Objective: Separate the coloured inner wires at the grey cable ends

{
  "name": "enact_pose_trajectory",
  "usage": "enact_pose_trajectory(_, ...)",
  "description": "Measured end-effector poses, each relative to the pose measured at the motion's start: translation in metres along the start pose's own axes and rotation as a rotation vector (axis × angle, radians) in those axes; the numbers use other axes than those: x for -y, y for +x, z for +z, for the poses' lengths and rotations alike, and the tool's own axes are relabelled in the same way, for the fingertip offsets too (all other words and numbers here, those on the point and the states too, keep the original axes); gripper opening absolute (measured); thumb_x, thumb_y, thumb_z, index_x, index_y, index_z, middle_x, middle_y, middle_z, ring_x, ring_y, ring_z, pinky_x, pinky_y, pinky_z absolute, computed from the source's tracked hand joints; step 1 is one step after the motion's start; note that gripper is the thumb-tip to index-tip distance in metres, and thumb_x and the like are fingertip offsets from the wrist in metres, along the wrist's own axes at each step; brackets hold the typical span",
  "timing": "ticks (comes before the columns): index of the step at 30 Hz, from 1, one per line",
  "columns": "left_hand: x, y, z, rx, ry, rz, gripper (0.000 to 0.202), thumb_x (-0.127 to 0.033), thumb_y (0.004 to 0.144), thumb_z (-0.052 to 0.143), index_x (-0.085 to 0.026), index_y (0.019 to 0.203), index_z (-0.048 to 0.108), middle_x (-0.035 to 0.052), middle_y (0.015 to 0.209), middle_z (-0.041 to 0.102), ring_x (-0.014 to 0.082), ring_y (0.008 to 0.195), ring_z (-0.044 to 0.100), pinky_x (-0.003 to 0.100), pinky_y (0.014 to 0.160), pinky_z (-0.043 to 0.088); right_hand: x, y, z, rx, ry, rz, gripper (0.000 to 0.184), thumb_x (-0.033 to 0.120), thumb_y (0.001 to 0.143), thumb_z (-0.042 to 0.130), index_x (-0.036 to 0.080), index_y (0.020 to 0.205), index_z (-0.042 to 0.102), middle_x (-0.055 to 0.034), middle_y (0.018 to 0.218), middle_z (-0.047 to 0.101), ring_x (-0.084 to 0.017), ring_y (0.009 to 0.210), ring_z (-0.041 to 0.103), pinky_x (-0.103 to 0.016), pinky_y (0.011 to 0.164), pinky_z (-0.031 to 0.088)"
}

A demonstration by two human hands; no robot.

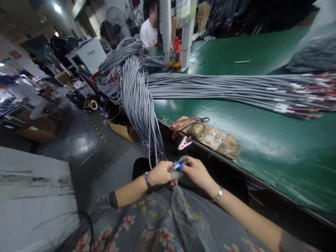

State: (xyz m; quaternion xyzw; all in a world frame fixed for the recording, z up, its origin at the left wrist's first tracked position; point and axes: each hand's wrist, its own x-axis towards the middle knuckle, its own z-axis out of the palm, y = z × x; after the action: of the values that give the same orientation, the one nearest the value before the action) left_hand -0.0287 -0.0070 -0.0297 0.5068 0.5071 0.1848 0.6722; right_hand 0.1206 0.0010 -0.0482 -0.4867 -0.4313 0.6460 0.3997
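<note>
Close in front of my body, both hands meet at the end of a grey cable, where thin dark wires (184, 160) fan out. My left hand (161, 174) is closed around the cable end, with a grey covering on part of its fingers. Across from it, my right hand (198, 172) pinches at the wires; a blue wrap (179, 166) shows at its fingertips. Exactly how the fingers grip is partly hidden. A thick bundle of grey cables (138, 91) hangs over the table edge just beyond my left hand.
A green table (262, 140) carries a long row of grey cables (210, 85) with stripped ends at right. Near its edge lies a worn wooden board (212, 138) with a pink clip (184, 142). A cardboard box (122, 127) stands on the floor. A person (149, 31) sits beyond.
</note>
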Motion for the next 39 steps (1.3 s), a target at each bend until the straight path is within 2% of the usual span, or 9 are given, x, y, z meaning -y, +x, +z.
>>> enact_pose_trajectory(7, 0.003, -0.002, 0.002, -0.256, -0.304, 0.068, 0.049, -0.059, 0.055, 0.072, -0.015, 0.057, 0.052, 0.0030, 0.050, 0.060, 0.0104, 0.039, 0.054, 0.018, 0.036, 0.028, 0.001, -0.003, -0.001, -0.045, 0.119, 0.042, 0.047, 0.059, 0.052, 0.078, 0.019, 0.056, 0.052, 0.0053, 0.050, 0.047, -0.009, 0.047, 0.036, -0.024, 0.047, 0.030)
enact_pose_trajectory(10, 0.004, -0.002, 0.003, -0.298, -0.355, 0.073, 0.049, -0.058, 0.054, 0.074, -0.014, 0.057, 0.051, 0.0036, 0.051, 0.061, 0.0105, 0.039, 0.055, 0.018, 0.035, 0.027, -0.002, -0.007, -0.003, -0.053, 0.162, 0.053, 0.048, 0.060, 0.052, 0.078, 0.020, 0.058, 0.051, 0.0054, 0.050, 0.045, -0.008, 0.046, 0.034, -0.024, 0.045, 0.029)
enact_pose_trajectory(15, 0.005, -0.002, 0.005, -0.301, -0.314, 0.072, 0.049, -0.059, 0.056, 0.072, -0.015, 0.055, 0.050, 0.0015, 0.047, 0.058, 0.0082, 0.035, 0.050, 0.018, 0.034, 0.024, -0.002, -0.010, -0.010, 0.028, 0.158, -0.004, 0.047, 0.063, 0.063, 0.070, 0.018, 0.061, 0.056, 0.0037, 0.053, 0.047, -0.010, 0.050, 0.038, -0.025, 0.049, 0.034)
enact_pose_trajectory(19, 0.003, -0.003, 0.006, -0.211, -0.238, 0.080, 0.049, -0.060, 0.059, 0.070, -0.015, 0.055, 0.051, 0.0006, 0.045, 0.056, 0.0073, 0.033, 0.047, 0.019, 0.034, 0.024, 0.002, -0.009, -0.010, 0.135, 0.141, -0.001, 0.047, 0.059, 0.062, 0.074, 0.018, 0.084, 0.066, -0.0014, 0.072, 0.062, -0.014, 0.062, 0.051, -0.028, 0.059, 0.042)
enact_pose_trajectory(21, 0.002, -0.003, 0.006, -0.164, -0.202, 0.079, 0.048, -0.059, 0.058, 0.071, -0.015, 0.056, 0.052, 0.0003, 0.045, 0.056, 0.0074, 0.034, 0.047, 0.019, 0.034, 0.024, 0.006, -0.007, -0.007, 0.169, 0.127, 0.005, 0.046, 0.055, 0.060, 0.076, 0.018, 0.085, 0.068, -0.0029, 0.078, 0.066, -0.016, 0.068, 0.055, -0.029, 0.066, 0.044)
enact_pose_trajectory(23, 0.002, -0.003, 0.006, -0.147, -0.173, 0.072, 0.047, -0.058, 0.058, 0.071, -0.015, 0.055, 0.053, 0.0004, 0.045, 0.056, 0.0074, 0.033, 0.046, 0.019, 0.034, 0.024, 0.008, -0.005, -0.004, 0.171, 0.110, 0.012, 0.044, 0.055, 0.057, 0.078, 0.018, 0.080, 0.068, -0.0023, 0.075, 0.066, -0.016, 0.068, 0.055, -0.030, 0.068, 0.044)
enact_pose_trajectory(27, 0.003, -0.003, 0.006, -0.155, -0.154, 0.063, 0.048, -0.059, 0.058, 0.071, -0.015, 0.053, 0.053, 0.0009, 0.045, 0.056, 0.0073, 0.034, 0.046, 0.019, 0.034, 0.026, 0.006, -0.003, -0.001, 0.128, 0.095, 0.034, 0.043, 0.056, 0.053, 0.079, 0.018, 0.067, 0.064, 0.0003, 0.064, 0.061, -0.013, 0.060, 0.049, -0.029, 0.061, 0.041)
enact_pose_trajectory(33, 0.004, -0.003, 0.007, -0.205, -0.191, 0.088, 0.047, -0.058, 0.060, 0.071, -0.015, 0.054, 0.053, 0.0018, 0.048, 0.059, 0.0082, 0.036, 0.051, 0.018, 0.035, 0.026, -0.003, -0.008, 0.003, 0.008, 0.135, 0.093, 0.045, 0.059, 0.054, 0.076, 0.018, 0.065, 0.059, 0.0042, 0.054, 0.051, -0.010, 0.050, 0.038, -0.025, 0.050, 0.032)
enact_pose_trajectory(39, 0.007, -0.005, 0.006, -0.240, -0.221, 0.124, 0.045, -0.055, 0.062, 0.070, -0.015, 0.054, 0.053, 0.0015, 0.047, 0.059, 0.0080, 0.035, 0.051, 0.018, 0.035, 0.026, -0.005, -0.004, 0.001, -0.138, 0.420, 0.154, 0.041, 0.050, 0.051, 0.081, 0.019, 0.061, 0.056, 0.0071, 0.051, 0.045, -0.007, 0.047, 0.035, -0.022, 0.047, 0.034)
